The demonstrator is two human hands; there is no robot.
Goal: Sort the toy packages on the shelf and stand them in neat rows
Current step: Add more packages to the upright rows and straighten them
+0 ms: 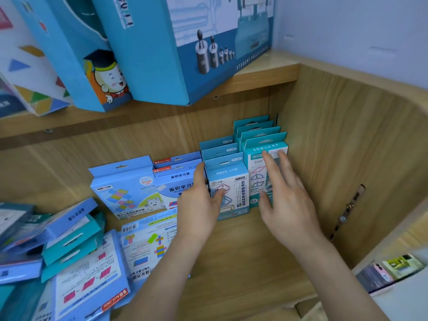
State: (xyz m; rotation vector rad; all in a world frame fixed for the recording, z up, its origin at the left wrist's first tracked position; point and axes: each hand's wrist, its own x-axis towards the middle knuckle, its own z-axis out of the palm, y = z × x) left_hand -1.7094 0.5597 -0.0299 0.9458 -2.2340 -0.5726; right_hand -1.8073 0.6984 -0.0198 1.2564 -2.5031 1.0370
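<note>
Toy packages stand in rows at the back right of the wooden shelf (243,251). A teal row (257,135) stands against the right wall, a blue row (231,177) is beside it, and wider light-blue boxes (129,188) stand further left. My left hand (199,205) grips the left side of the front blue package, fingers in front of its face and thumb on its left edge. My right hand (282,195) lies with straight fingers flat against the front teal package (257,172). More packages lie flat in a loose pile (69,246) at the left front.
The upper shelf board (254,75) overhangs, carrying large blue boxes (185,42). The cabinet's right wall (347,158) has a metal hinge bracket (347,209). A flat light-blue package (150,244) lies just left of my left forearm.
</note>
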